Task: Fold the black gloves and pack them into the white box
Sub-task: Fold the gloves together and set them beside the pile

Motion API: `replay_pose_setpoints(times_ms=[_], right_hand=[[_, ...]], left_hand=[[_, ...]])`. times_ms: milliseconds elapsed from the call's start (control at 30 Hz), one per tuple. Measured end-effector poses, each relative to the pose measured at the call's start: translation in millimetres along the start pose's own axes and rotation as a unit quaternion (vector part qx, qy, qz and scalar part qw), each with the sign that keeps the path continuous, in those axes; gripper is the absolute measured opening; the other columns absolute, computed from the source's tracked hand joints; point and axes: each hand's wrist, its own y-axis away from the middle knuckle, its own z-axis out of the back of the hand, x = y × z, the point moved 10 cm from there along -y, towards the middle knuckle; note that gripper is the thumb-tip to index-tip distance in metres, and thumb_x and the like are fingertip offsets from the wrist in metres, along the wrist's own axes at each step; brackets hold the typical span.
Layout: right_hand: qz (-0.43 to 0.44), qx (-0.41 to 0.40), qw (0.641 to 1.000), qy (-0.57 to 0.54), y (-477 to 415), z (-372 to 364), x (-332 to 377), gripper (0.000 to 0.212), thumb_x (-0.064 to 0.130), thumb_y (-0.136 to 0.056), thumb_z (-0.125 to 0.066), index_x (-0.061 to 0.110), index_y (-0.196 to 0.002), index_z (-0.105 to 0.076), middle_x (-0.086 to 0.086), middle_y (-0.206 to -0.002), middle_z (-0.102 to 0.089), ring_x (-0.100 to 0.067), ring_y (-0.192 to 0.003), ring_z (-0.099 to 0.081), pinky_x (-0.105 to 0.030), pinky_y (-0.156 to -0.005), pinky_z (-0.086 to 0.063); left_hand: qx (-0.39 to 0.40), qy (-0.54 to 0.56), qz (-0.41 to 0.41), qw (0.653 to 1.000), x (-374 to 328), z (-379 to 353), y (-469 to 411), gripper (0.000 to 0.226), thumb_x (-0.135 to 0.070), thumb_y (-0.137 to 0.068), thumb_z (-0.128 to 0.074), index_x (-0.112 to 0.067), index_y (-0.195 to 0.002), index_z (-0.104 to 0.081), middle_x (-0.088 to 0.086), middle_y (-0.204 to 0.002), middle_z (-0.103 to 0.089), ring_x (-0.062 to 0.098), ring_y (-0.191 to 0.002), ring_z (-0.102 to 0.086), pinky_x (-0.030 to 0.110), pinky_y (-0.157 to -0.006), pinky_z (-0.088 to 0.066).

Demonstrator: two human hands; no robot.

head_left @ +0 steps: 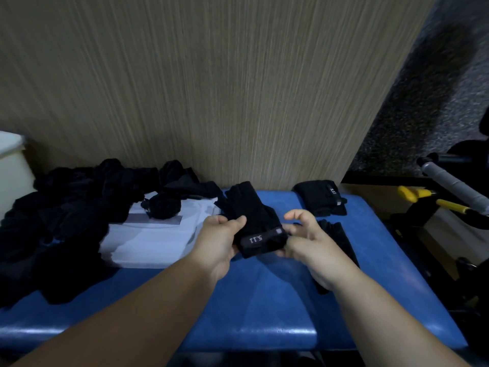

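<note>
The left hand (219, 239) grips one black glove (254, 218) along its near side, thumb pressed on top and fingers (216, 219) curled underneath, holding it just above the blue bench (264, 300). The right hand (309, 239) meets the lettered cuff (262, 241) at its other end. Its fingers (291, 230) curl against the cuff with the thumb lifted clear, and I cannot tell whether they truly hold it.

The step looks like the fold itself. To do it well, lay the glove flat, line the finger end up with the cuff, and press the crease before letting go, so it does not spring open. Matching the folded glove (320, 200) at the bench's far right would keep the packing tidy.

The white box (148, 242) lies flat to the left, partly under a heap of loose gloves (66, 207). Another glove (338, 242) lies under the right wrist, likely next.
</note>
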Motion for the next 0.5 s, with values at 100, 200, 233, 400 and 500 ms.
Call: replay_pose_setpoints(times_ms=[100,200,233,400,500], right_hand=[[-0.074,-0.007,0.994,-0.084,1,-1,-14,0.059,0.03,-0.077,-0.067,0.01,-0.128,-0.048,-0.012,-0.115,-0.068,-0.026,-0.106,-0.066,-0.045,-0.096,-0.051],[-0.099,-0.062,0.991,-0.072,1,6,-20,0.056,0.039,-0.082,-0.072,0.006,-0.125,-0.055,-0.012,-0.116,-0.069,-0.023,-0.104,-0.068,-0.039,-0.084,-0.057],[-0.104,-0.068,0.99,-0.065,1,6,-20,0.048,0.033,-0.085,-0.07,0.005,-0.122,-0.058,-0.012,-0.113,-0.07,-0.025,-0.102,-0.069,-0.039,-0.081,-0.057],[-0.082,-0.131,0.987,-0.05,0,20,-18,0.015,0.01,-0.093,-0.059,0.007,-0.107,-0.065,-0.013,-0.102,-0.073,-0.029,-0.096,-0.07,-0.047,-0.086,-0.055],[-0.068,-0.185,0.98,-0.028,0,31,-16,0.013,0.011,-0.093,-0.059,0.009,-0.105,-0.061,-0.013,-0.103,-0.072,-0.027,-0.092,-0.07,-0.042,-0.078,-0.056]], left_hand=[[-0.019,-0.073,-0.036,0.996,-3,1,3,0.03,-0.021,-0.085,-0.07,-0.021,-0.095,-0.043,0.01,-0.119,-0.058,0.024,-0.102,-0.062,0.051,-0.094,-0.049],[0.015,-0.126,-0.063,0.99,-5,-12,10,0.031,-0.026,-0.084,-0.072,-0.028,-0.096,-0.043,0.007,-0.127,-0.055,0.023,-0.11,-0.059,0.043,-0.092,-0.05],[0.026,-0.127,-0.067,0.989,-3,-15,11,0.029,-0.023,-0.086,-0.07,-0.027,-0.096,-0.042,0.007,-0.123,-0.057,0.022,-0.105,-0.061,0.038,-0.085,-0.052],[0.047,-0.13,-0.07,0.988,2,-22,12,0.024,-0.015,-0.09,-0.064,-0.023,-0.098,-0.042,0.004,-0.108,-0.063,0.018,-0.091,-0.066,0.032,-0.073,-0.054],[0.042,-0.171,-0.058,0.983,7,-19,9,0.025,-0.016,-0.09,-0.064,-0.025,-0.095,-0.042,0.009,-0.115,-0.059,0.023,-0.096,-0.063,0.038,-0.08,-0.051]])
